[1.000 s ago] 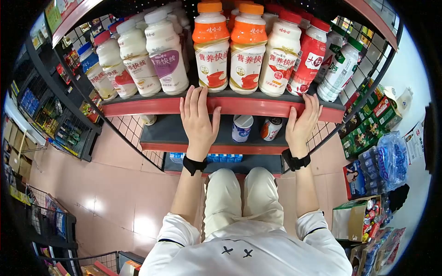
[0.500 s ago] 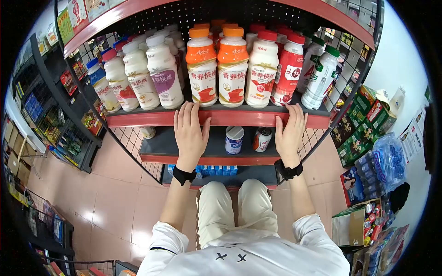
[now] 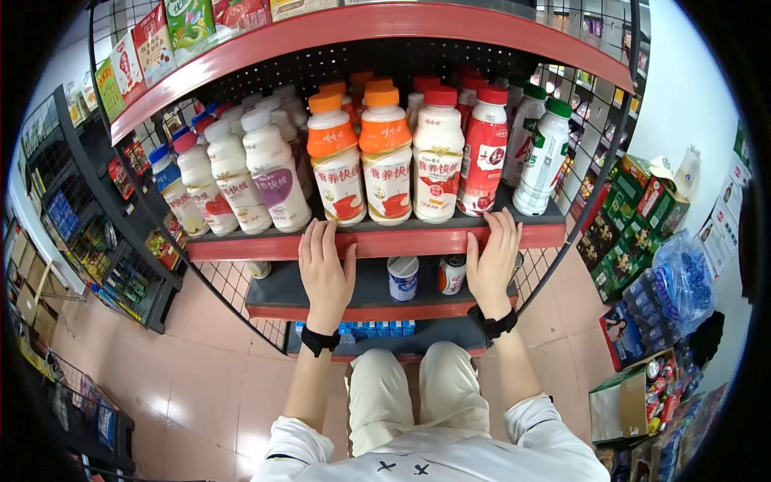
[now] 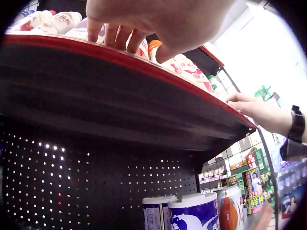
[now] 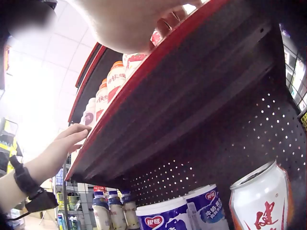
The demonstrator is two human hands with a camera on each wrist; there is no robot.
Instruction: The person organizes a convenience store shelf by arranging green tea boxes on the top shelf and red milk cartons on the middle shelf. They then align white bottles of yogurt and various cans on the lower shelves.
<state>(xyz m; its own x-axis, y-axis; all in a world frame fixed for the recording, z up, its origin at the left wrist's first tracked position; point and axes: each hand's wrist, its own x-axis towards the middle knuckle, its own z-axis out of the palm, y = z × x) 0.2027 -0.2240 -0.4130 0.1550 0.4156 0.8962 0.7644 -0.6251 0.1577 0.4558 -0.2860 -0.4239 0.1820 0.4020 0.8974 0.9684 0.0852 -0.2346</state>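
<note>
My left hand (image 3: 326, 277) rests on the red front edge (image 3: 377, 243) of the bottle shelf, fingertips over the lip and thumb apart. To its right, my right hand (image 3: 492, 261) lies on the same edge, fingers likewise reaching over the lip. Neither hand holds anything. Behind the left fingers stand a purple-labelled bottle (image 3: 275, 181) and an orange-capped bottle (image 3: 336, 169). Closest to the right fingers are a red bottle (image 3: 483, 157) and a green-capped white bottle (image 3: 542, 161). In the left wrist view, the left fingers (image 4: 122, 36) bend down onto the shelf edge.
On the shelf below stand a blue-and-white can (image 3: 402, 281) and a white-and-orange can (image 3: 451, 275). Small blue cartons (image 3: 377, 328) sit lower still. Cartons (image 3: 189, 24) line the upper shelf. Green boxes (image 3: 622, 233) and an open box of cans (image 3: 634, 402) stand at the right.
The head view has tilted up, so the bottle shelf sits lower in the frame and the upper shelf's cartons show. Both hands stay on the shelf edge.
</note>
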